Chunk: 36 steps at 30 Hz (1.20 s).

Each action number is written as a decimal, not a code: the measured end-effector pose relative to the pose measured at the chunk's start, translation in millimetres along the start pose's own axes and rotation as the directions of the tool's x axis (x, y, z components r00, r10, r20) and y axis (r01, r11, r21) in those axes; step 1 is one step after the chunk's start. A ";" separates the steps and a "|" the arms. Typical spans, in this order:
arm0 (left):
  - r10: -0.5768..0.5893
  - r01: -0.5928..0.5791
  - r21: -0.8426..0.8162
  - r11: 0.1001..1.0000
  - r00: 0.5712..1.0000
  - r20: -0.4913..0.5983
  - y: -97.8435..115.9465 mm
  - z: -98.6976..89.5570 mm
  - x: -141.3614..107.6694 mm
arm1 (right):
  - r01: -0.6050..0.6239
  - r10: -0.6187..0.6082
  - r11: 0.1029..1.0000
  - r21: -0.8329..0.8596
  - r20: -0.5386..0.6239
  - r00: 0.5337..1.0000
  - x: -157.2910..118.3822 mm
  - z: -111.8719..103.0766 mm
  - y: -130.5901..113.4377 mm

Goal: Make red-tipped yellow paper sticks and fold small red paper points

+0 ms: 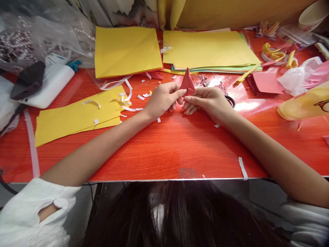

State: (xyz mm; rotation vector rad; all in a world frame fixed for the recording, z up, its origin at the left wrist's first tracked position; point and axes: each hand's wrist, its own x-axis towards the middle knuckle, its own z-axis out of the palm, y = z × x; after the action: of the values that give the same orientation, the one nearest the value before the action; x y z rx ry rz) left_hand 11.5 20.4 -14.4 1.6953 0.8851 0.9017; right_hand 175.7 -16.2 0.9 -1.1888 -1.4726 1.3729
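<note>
A small piece of folded red paper (187, 82), its tip pointing up, is held between my two hands a little above the red table (154, 151). My left hand (166, 97) pinches its lower left side between thumb and fingers. On the lower right side, my right hand (203, 100) grips it the same way, thumb in front. Fingers cover the bottom edge of the paper. Just behind my right hand, the dark handle of what looks like scissors (230, 101) shows in part.
Yellow paper sheets (128, 51) lie at the back, with another stack (205, 49) beside them. Yellow strips (77, 115) and white scraps (128, 90) are on the left. Red paper squares (266, 81) and a yellow cup-like container (303, 103) stand right. Plastic bags (51, 37) crowd the back left.
</note>
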 end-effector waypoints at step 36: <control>0.028 -0.027 0.095 0.995 1.000 -0.012 -0.4 0.7 2.0 | 0.003 0.008 0.993 -0.115 0.104 0.995 0.5 -1.4 -2.4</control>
State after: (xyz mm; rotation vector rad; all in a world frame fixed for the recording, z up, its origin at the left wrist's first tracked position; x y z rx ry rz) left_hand 12.9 22.0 -14.7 1.7886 0.9286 0.9028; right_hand 176.7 -15.3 3.4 -1.2062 -1.6429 1.3855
